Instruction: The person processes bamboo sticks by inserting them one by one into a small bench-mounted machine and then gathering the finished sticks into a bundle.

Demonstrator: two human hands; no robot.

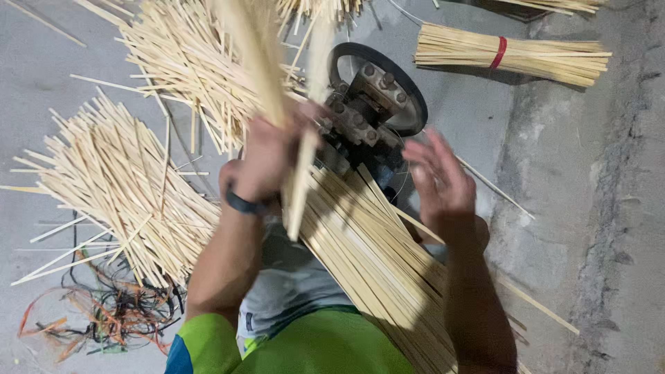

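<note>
A: Where do the sticks lie from the hands?

B: The long sheaf of sticks (374, 263) runs between the forearms, its long axis going from lower right up to the wheeled machine (377, 90) at top centre. The left hand (267, 163) is closed on a blurred handful of sticks (277, 90) pointing up. The right hand (440, 180) is open, fingers spread, just beside the sheaf.

A: Any labels?

B: None. Only a red band (499, 52) on the bundle (512, 59) at upper right.

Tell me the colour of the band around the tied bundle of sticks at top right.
Red: the band wraps the pale bundle, clearest in the head view.
</note>
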